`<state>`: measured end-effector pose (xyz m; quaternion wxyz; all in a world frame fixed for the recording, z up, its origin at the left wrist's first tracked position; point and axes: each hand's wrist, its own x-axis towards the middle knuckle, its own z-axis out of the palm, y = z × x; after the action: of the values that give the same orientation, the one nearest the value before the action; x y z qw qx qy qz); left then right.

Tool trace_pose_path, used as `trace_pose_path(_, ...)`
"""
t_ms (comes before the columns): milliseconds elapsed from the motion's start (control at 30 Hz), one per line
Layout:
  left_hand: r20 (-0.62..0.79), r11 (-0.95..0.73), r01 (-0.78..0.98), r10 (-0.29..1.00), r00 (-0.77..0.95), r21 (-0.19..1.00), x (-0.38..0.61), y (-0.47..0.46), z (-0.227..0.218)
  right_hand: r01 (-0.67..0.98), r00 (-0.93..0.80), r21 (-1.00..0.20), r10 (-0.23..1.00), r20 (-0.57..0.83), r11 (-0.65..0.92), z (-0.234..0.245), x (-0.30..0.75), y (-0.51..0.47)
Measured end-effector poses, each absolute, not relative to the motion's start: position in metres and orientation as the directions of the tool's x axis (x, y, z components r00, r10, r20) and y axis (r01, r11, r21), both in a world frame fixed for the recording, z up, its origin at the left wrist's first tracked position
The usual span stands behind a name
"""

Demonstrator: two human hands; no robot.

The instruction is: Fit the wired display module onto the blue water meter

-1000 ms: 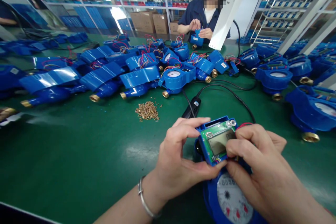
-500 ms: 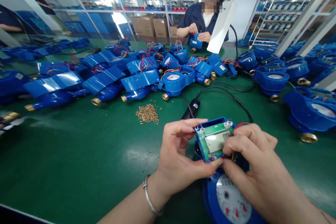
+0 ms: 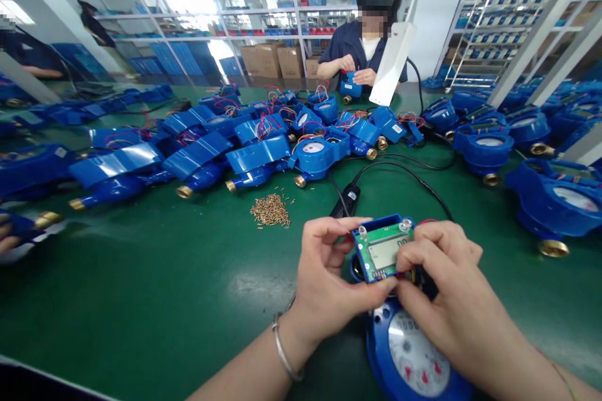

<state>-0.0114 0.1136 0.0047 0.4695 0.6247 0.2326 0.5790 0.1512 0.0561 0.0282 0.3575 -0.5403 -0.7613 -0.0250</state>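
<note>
A blue water meter (image 3: pixel 414 360) with a white dial lies on the green table (image 3: pixel 141 288) right in front of me. Above its dial, a blue housing carries a green circuit board with an LCD screen (image 3: pixel 383 250). My left hand (image 3: pixel 329 279) pinches the board's left edge and lower corner, a metal bracelet on its wrist. My right hand (image 3: pixel 446 291) grips the board's right side, fingers curled over red and yellow wires.
Many blue meters (image 3: pixel 254 160) with brass fittings crowd the table's far half and right side (image 3: pixel 555 200). A small pile of brass screws (image 3: pixel 270 210) lies ahead. A black cable with an inline box (image 3: pixel 345 197) runs toward me. A person across the table handles a meter (image 3: pixel 350 84).
My view has tilted up a little, so everything sits lower in frame. Both hands keep holding the board, which now looks slightly smaller and flatter.
</note>
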Motion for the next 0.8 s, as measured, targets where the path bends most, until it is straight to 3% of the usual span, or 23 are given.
trace_pose_path(133,0.466,-0.396,-0.300,0.859,0.213,0.868,-0.011,0.114,0.005,0.841,-0.049,-0.378,0.751,0.659,0.386,0.023,0.146,0.057)
trace_pose_path(267,0.520,-0.435,-0.340,0.826,0.219,0.834,-0.012,0.114,0.005,0.836,0.130,-0.464,0.715,0.687,0.294,0.023,0.141,0.060)
trace_pose_path(367,0.566,-0.461,-0.374,0.786,0.250,0.805,-0.013,0.113,0.004,0.724,0.218,-0.649,0.814,0.539,0.236,0.025,0.141,0.061)
trace_pose_path(500,0.547,-0.441,-0.348,0.775,0.316,0.827,-0.015,0.113,0.002,0.349,0.084,-0.924,0.977,0.194,0.154,0.024,0.146,0.063)
trace_pose_path(667,0.441,-0.427,-0.141,0.769,0.463,0.893,-0.020,0.115,0.010,0.321,0.124,-0.942,0.982,0.140,0.094,0.020,0.146,0.062)
trace_pose_path(800,0.428,-0.533,0.052,0.730,0.533,0.844,-0.024,0.118,0.020,0.345,0.134,-0.933,0.979,0.156,0.102,0.017,0.144,0.060)
